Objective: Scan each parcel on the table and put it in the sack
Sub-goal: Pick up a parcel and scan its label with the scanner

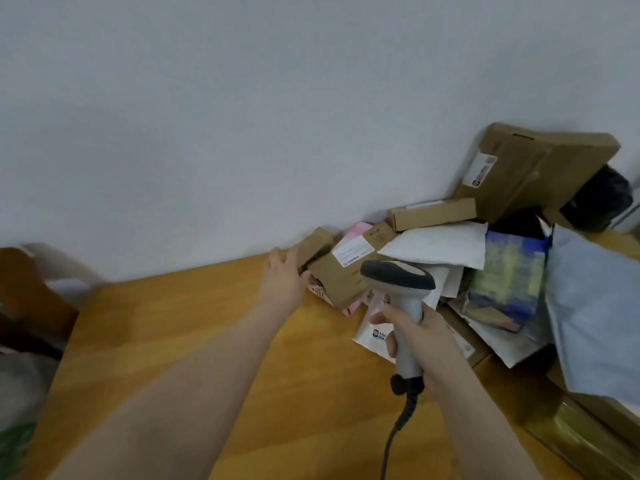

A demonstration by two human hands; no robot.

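On my feed I see two bare hands, the left hand (285, 271) and the right hand (412, 327), each on a bare forearm uncovered down to the lower edge of view. The left forearm (166, 393) shows broad and soft-edged near the lens. Fingernails are too blurred to tell.

the table (173, 341) is smooth honey-coloured wood with a soft sheen and faint grain. the wall (242, 98) behind it is matt and even. the scanner (398, 275) is pale grey plastic, its head capped in darker matt plastic; its cable (398, 424) looks like black rubber. far right, the large box (540, 168), long box (433, 213) and small box (341, 282) are matt brown cardboard; the large one bears a white paper label (479, 169). the white mailer (440, 244) and grey mailer (595, 306) are smooth, creased plastic film. the black bag (599, 199) is glossy plastic. near right, a wrapped box (568, 434) shines under glossy film.
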